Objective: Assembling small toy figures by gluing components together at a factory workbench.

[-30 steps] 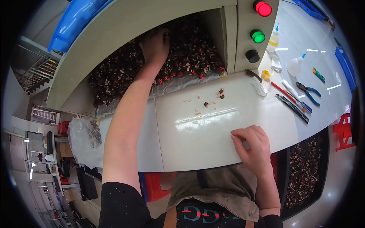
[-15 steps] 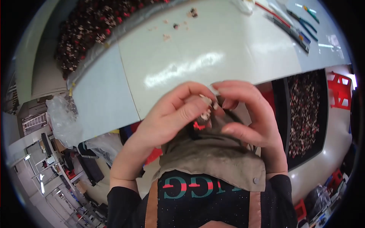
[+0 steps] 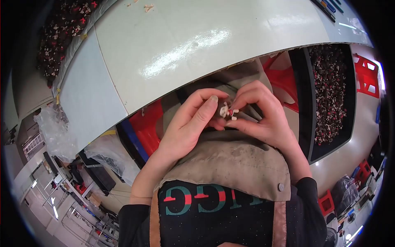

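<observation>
Over my lap, above the khaki apron (image 3: 230, 160), a small figure (image 3: 224, 111) in dark brown, cream and red is between my hands. It looks like a little toy with short cream limbs; its exact kind is too small to make out. My left hand (image 3: 187, 125) holds it from the left, thumb along the near side and fingers curled behind. From the other side my right hand (image 3: 265, 117) pinches at its limbs with thumb and fingertips. The fingers hide part of the figure.
The pale table (image 3: 197, 37) lies ahead, with a heap of similar small pieces (image 3: 66, 41) at far left and hand tools (image 3: 325, 9) at far right. A black bin (image 3: 329, 94) of pieces stands right. Red stools (image 3: 284, 80) and plastic bags (image 3: 55, 129) flank me.
My right hand's fingers, apart from the figure before, have closed in on its limbs. The figure has turned, showing its cream limbs. The view has shifted, with the table higher in it.
</observation>
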Action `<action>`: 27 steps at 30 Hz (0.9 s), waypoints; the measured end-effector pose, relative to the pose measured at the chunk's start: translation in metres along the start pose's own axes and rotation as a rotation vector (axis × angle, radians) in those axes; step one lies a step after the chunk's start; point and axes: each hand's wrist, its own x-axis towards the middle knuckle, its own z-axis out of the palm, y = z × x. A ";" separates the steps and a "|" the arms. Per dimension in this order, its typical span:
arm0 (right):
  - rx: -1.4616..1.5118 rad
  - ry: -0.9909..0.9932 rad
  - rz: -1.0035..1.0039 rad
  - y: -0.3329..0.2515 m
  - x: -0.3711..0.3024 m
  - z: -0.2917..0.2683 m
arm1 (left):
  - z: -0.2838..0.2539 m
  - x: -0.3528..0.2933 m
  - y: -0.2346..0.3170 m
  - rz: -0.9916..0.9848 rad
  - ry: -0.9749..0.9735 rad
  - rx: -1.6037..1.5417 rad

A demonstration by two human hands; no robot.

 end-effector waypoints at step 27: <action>0.169 0.116 -0.096 0.018 -0.001 0.020 | -0.004 0.000 -0.003 0.245 0.025 0.108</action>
